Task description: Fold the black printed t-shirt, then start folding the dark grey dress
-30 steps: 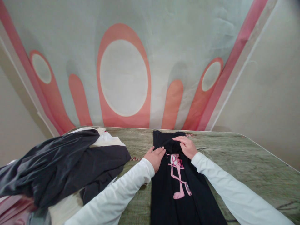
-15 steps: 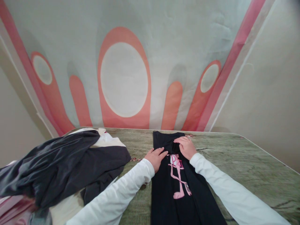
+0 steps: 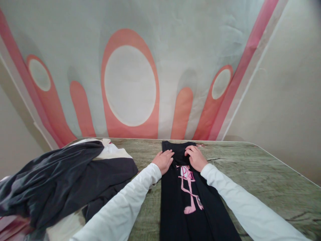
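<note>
A black garment point(image 3: 180, 207) with a pink cartoon print lies folded into a long narrow strip down the middle of the green table point(image 3: 250, 174). My left hand point(image 3: 163, 160) rests flat on its upper left edge, fingers stretched out. My right hand point(image 3: 195, 158) lies on the upper right part of the cloth, fingers spread and slightly curled, pressing it down. Both arms are in white sleeves. Neither hand holds anything.
A heap of dark grey, black and cream clothes point(image 3: 62, 180) covers the left part of the table. A wall hanging point(image 3: 130, 87) with pink and white ovals stands right behind the table's far edge. Bare wood-grain tabletop lies to the right of the garment.
Both hands slid a little farther up the garment toward the table's far edge, the left hand moving from the table edge of the cloth onto it.
</note>
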The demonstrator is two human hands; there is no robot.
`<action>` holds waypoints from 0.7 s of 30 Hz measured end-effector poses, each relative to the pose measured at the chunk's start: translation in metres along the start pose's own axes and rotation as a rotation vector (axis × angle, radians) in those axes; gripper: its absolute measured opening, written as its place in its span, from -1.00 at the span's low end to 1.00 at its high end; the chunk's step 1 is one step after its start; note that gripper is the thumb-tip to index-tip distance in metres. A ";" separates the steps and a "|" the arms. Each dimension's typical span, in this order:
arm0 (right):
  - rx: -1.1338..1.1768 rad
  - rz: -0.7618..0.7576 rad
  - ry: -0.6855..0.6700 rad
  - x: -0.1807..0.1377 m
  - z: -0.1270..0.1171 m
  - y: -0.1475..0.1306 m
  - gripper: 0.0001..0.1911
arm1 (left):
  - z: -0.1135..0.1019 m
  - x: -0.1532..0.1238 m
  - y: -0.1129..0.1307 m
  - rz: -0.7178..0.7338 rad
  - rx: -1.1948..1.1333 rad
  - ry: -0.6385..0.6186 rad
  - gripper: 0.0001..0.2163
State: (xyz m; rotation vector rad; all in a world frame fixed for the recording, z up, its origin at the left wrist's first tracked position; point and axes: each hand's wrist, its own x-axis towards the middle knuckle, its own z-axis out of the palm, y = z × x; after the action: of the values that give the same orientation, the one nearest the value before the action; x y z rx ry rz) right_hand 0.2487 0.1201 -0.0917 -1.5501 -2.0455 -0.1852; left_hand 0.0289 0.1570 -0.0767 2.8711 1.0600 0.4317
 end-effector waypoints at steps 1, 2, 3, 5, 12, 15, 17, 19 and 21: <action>0.006 0.005 0.014 0.000 -0.001 0.000 -0.64 | 0.002 0.007 -0.006 -0.015 -0.002 -0.015 -0.64; 0.012 0.007 0.027 0.000 -0.001 -0.001 -0.61 | 0.004 0.015 -0.011 -0.031 -0.003 -0.028 -0.64; 0.016 0.003 0.037 0.000 -0.001 -0.001 -0.58 | 0.006 0.023 -0.016 -0.043 -0.002 -0.040 -0.65; 0.021 -0.029 0.028 0.001 -0.002 -0.001 -0.51 | 0.011 0.036 -0.023 -0.045 0.004 -0.067 -0.65; 0.024 -0.036 -0.044 0.002 -0.001 0.002 -0.63 | 0.026 0.048 -0.027 -0.012 0.045 -0.090 -0.56; 0.029 -0.024 -0.010 0.001 -0.002 0.003 -0.57 | 0.028 0.047 -0.026 -0.020 0.057 -0.085 -0.56; 0.027 -0.050 -0.030 0.001 -0.001 0.003 -0.48 | 0.028 0.047 -0.026 -0.020 0.058 -0.078 -0.56; 0.001 -0.053 -0.071 0.000 0.000 0.003 -0.46 | 0.029 0.047 -0.026 -0.017 0.058 -0.069 -0.56; -0.041 -0.008 -0.086 -0.001 0.002 0.004 -0.48 | 0.029 0.047 -0.026 -0.012 0.054 -0.062 -0.56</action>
State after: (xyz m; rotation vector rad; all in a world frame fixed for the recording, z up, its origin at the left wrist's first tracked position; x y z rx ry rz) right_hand 0.2513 0.1212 -0.0951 -1.6011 -2.1269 -0.1670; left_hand 0.0543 0.2087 -0.0969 2.9022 1.0945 0.3154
